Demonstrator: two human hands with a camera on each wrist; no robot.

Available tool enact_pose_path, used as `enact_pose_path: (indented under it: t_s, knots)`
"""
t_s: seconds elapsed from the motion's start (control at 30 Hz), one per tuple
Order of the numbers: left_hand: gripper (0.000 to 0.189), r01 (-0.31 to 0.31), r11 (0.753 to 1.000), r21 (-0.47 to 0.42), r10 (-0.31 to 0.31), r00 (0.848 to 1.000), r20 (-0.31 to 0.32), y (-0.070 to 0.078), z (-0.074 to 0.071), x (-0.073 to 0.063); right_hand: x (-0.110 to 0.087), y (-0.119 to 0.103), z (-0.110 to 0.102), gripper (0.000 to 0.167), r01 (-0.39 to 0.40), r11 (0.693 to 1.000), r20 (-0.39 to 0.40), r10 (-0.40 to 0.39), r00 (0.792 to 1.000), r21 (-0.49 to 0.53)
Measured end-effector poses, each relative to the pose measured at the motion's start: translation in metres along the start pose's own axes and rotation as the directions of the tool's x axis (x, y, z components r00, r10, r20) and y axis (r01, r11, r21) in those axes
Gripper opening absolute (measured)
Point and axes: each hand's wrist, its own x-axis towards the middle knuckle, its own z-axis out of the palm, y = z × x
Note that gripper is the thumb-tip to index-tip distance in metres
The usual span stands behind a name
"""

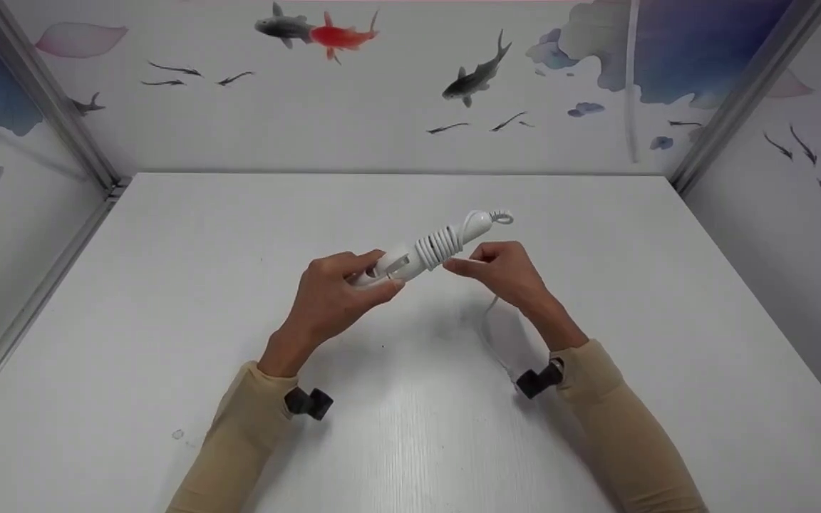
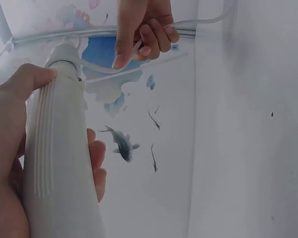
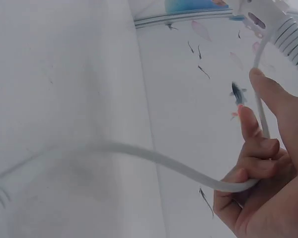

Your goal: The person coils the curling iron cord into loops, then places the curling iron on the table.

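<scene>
A long white handheld appliance point(image 1: 408, 262), its exact kind unclear, is held up over the table, tilted with its far end to the upper right. My left hand point(image 1: 328, 292) grips its near end, thumb along one side and fingers round the other. White cord point(image 1: 439, 247) is wound in several turns around its middle, and a small curled loop point(image 1: 503, 217) shows at the far tip. Ridges run along the body point(image 2: 64, 158) in the left wrist view. My right hand point(image 1: 507, 274) holds the loose cord point(image 3: 179, 171) close beside the windings, with fingers curled round it.
A white table point(image 1: 189, 299) lies below both hands, and the cord trails down towards it near the right wrist. White panels point(image 1: 382, 135) printed with fish stand at the back and sides, with metal posts point(image 1: 752, 92) at the corners.
</scene>
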Motion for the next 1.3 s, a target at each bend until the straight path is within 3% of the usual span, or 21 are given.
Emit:
enact_pose_path:
  t_s: [0.1, 0.2, 0.27, 0.33, 0.43, 0.57, 0.77, 0.9, 1.13, 1.3]
  knots:
    - [0.044, 0.044, 0.997, -0.062, -0.041, 0.998, 0.048, -0.001, 0.000, -0.001, 0.000, 0.001, 0.002, 0.036, 0.008, 1.000, -0.034, -0.007, 0.999, 0.026]
    - [0.048, 0.069, 0.991, -0.115, -0.057, 0.993, 0.103, -0.001, -0.001, -0.001, 0.001, 0.001, 0.002, 0.022, 0.034, 0.999, -0.018, -0.034, 0.999, 0.023]
    - [0.047, 0.044, 0.991, -0.125, -0.027, 0.991, 0.132, -0.002, -0.001, -0.002, 0.001, 0.001, 0.002, 0.018, 0.072, 0.997, -0.005, -0.072, 0.997, 0.003]
    - [0.045, -0.024, 0.993, -0.114, 0.042, 0.987, 0.156, -0.004, -0.002, -0.002, 0.001, 0.000, 0.000, 0.011, 0.126, 0.992, 0.012, -0.126, 0.992, -0.018]
    - [0.036, -0.157, 0.984, -0.081, 0.170, 0.965, 0.197, -0.006, -0.003, -0.002, -0.002, -0.003, -0.002, 0.012, 0.212, 0.977, 0.053, -0.213, 0.976, 0.031]
    - [0.030, -0.264, 0.963, -0.052, 0.269, 0.926, 0.267, -0.007, -0.007, -0.003, -0.007, -0.009, -0.007, 0.013, 0.198, 0.963, 0.140, -0.225, 0.964, 0.181]
    - [0.034, -0.301, 0.953, -0.010, 0.284, 0.887, 0.365, -0.004, -0.008, -0.004, -0.011, -0.011, -0.014, 0.019, 0.216, 0.975, 0.227, -0.223, 0.948, 0.056]
    - [0.032, -0.316, 0.949, 0.006, 0.287, 0.868, 0.405, -0.003, -0.008, -0.005, -0.012, -0.011, -0.019, 0.019, 0.190, 0.980, 0.249, -0.198, 0.948, 0.056]
    - [0.029, -0.346, 0.925, 0.155, 0.246, 0.859, 0.449, -0.001, -0.001, -0.007, -0.015, -0.017, -0.022, 0.019, 0.195, 0.981, 0.317, -0.189, 0.929, 0.013]
    - [0.029, -0.347, 0.893, 0.286, 0.221, 0.892, 0.393, -0.002, 0.005, -0.006, -0.019, -0.024, -0.022, 0.020, 0.206, 0.979, 0.286, -0.195, 0.938, -0.009]
